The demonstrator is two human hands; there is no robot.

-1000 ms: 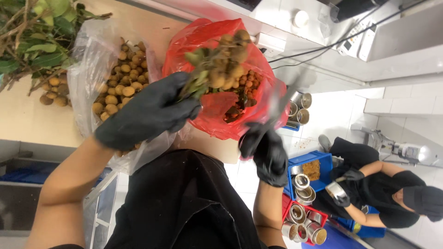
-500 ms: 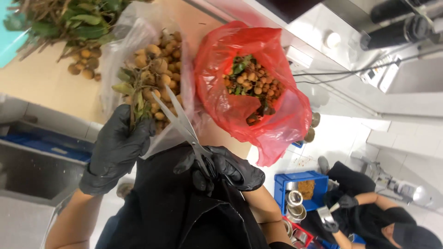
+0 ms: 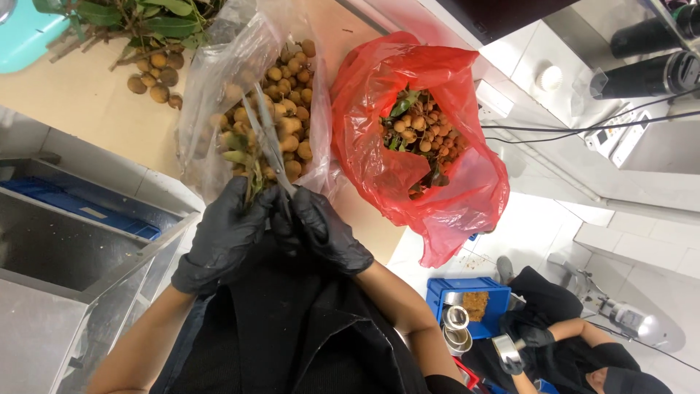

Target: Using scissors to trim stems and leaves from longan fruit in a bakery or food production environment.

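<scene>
My left hand [image 3: 222, 237], in a black glove, grips a leafy twig of small brown round fruits [image 3: 244, 157] over a clear plastic bag [image 3: 219, 87] that holds many loose fruits. My right hand [image 3: 321, 230], also gloved in black, holds scissors [image 3: 266, 138] whose blades point up into the twig. A red plastic bag [image 3: 452, 190] to the right holds fruits mixed with leaves and stems.
A pile of leafy branches with fruits [image 3: 149, 29] lies at the top left on the beige counter [image 3: 80, 117]. A steel unit with a blue crate [image 3: 80, 211] is at the left. Another person [image 3: 576, 354] crouches at the lower right by a blue crate with metal tins [image 3: 467, 310].
My left hand carried a fruit twig from the red bag over to the clear bag. My right hand brought the scissors up to the twig.
</scene>
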